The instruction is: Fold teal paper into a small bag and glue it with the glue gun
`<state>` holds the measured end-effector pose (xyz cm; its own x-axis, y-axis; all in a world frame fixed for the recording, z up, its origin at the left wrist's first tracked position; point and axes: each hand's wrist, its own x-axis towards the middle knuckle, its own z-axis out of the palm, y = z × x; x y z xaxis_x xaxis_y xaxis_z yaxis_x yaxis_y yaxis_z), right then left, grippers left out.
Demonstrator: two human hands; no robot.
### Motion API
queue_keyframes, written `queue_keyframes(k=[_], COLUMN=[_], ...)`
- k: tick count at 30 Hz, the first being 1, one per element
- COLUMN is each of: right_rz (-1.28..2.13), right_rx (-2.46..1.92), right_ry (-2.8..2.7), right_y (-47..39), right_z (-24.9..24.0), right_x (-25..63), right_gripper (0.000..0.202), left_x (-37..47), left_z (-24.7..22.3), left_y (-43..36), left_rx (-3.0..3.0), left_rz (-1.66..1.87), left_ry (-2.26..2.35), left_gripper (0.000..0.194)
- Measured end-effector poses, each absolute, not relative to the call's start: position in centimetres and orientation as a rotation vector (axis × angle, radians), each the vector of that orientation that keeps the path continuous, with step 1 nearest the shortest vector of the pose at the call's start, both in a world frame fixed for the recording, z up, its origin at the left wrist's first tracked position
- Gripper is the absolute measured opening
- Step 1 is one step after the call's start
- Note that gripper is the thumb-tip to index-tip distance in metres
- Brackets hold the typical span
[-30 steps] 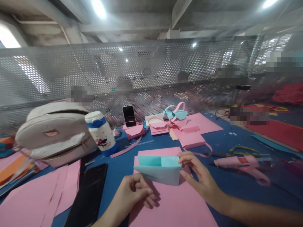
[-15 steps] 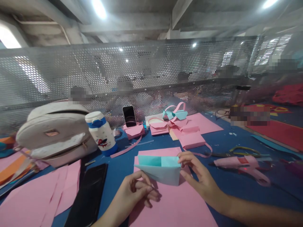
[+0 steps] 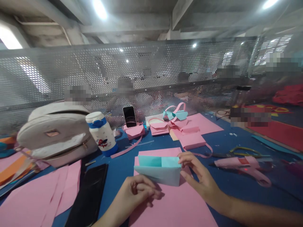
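A light-blue folded paper pouch [image 3: 157, 175] stands with its top open over a pink paper sheet [image 3: 175, 206] in front of me. My right hand [image 3: 197, 178] grips the pouch's right end, fingers at the upper corner and thumb lower down on the side. Just before the pouch's front face, toward me, is my left hand [image 3: 139, 192]. Its fingers are curled, thumb against them, with nothing visible in them. Whether its fingertips touch the pouch I cannot tell.
A pink glue gun [image 3: 245, 167] lies right, near green-handled scissors [image 3: 245, 151]. Behind stand pink paper bags [image 3: 194, 138], a phone [image 3: 129, 116], a white-and-blue bottle [image 3: 101, 134] and a backpack [image 3: 56, 135]. A black phone-like slab [image 3: 87, 195] lies left. A perforated metal screen [image 3: 146, 69] closes the back.
My left hand's fingers have curled in closer together. The right hand and the blue pouch have stayed nearly still.
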<state>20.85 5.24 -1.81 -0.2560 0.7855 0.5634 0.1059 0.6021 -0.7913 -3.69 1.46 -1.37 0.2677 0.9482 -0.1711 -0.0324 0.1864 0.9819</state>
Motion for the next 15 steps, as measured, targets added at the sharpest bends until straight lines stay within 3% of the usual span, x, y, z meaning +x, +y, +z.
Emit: queue_keyframes(k=[11,15], right_rz=[0.804,0.82], right_rx=[-0.713,-0.713], right_ry=[-1.732,-1.738], right_y=[5.3,5.4], right_z=[-2.0,-2.1], right_x=[20.9,20.9], right_gripper=[0.018,0.018], left_x=[-3.9,-3.9], left_z=[-2.6,-2.3], left_y=[1.6,1.7], left_rx=[1.075,1.064], left_rz=[0.911,0.925], left_ry=[0.961,0.966], left_gripper=[0.047,0.043])
